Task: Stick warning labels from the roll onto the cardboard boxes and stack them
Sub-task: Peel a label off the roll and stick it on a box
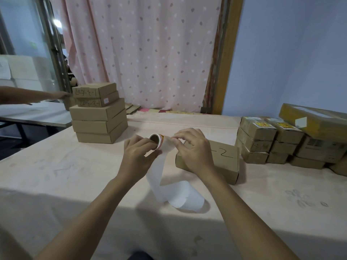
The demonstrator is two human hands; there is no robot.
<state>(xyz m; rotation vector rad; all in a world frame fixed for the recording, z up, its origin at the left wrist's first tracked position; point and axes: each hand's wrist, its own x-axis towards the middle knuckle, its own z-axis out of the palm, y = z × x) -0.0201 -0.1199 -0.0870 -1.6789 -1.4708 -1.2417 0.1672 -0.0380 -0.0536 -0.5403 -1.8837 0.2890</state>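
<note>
Head view: the left hand grips the small cardboard-cored roll of yellow-and-red warning labels, core axis pointing towards the camera. The right hand pinches the white paper backing strip just beside the roll. The flat brown cardboard box marked "2" lies under that right hand, long axis left-right. Its bare top is open rightwards, well apart from the labelled box stack.

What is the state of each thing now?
label roll: held in left hand, partly unrolled.
backing strip: hangs loose, curls on the table; right hand pinches it at the roll.
front box: closed, on the table, no label seen.
left stack: five closed boxes, no warning labels seen.
right stack: closed boxes, top ones labelled.
</note>
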